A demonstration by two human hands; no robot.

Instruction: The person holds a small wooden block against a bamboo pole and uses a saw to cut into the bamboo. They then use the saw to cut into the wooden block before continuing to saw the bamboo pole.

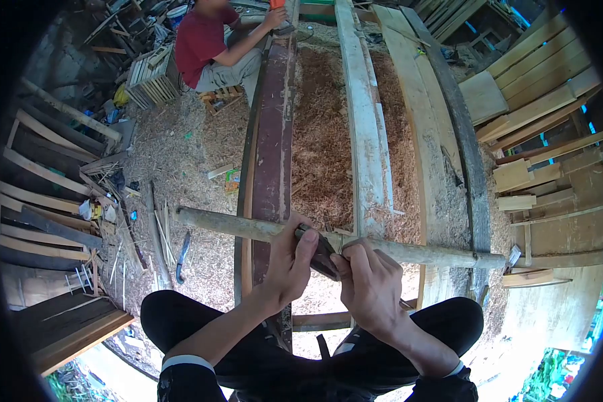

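A long round pole that looks like bamboo (442, 254) lies crosswise over the boards in front of me. A short dark tool (323, 260) with a flat body rests at the middle of the pole; its exact kind is hard to make out. My left hand (291, 264) is closed on its left end, thumb on top. My right hand (372, 285) has its fingers curled and pinched at the tool's right end, against the pole. Under the pole run a maroon-painted beam (273, 147) and a whitish plank (366, 134).
A person in a red shirt (197, 43) sits at the far left, a hand on an orange-handled object (277, 5). A knife (182, 258) lies on the shaving-covered floor. A wooden crate (147, 77) stands left. Wide pale boards (419, 100) run along the right; more timber leans beyond.
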